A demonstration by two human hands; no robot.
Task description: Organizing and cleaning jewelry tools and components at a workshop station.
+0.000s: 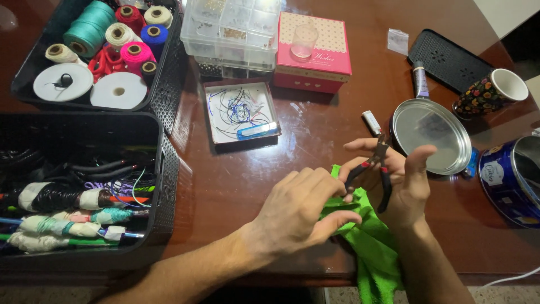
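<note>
Pliers (378, 169) with red-and-black handles sat in the right hand (402, 183), near the front edge of the wooden table (236, 180). Their long axis ran almost straight away from the person: the dark metal nose pointed toward the far edge, and the two handles spread toward the near edge, one curving left toward the other hand, the other dropping straight down across the palm. The right fingers were curled loosely about the handles, with the thumb raised and the index finger stretched out leftward past the nose.

The left hand (301, 211) lay just beside it on a bright green cloth (371, 242) that hung over the front edge; its fingers were pressed together and bent, thumb below, pinching a fold of that cloth.

One round silver tin lid (432, 135) lay just behind the right hand, with one blue tin (509, 180) at the right edge and one flowered cup (489, 93) lying on its side beyond it. One pink box (315, 53) stood toward the far edge, bearing one clear cup (304, 42). Two black baskets (163, 169) held the left side: the far one spools of thread, the near one bundled cords. One small white tray (239, 112) of wire scraps lay between them and the pink box.
</note>
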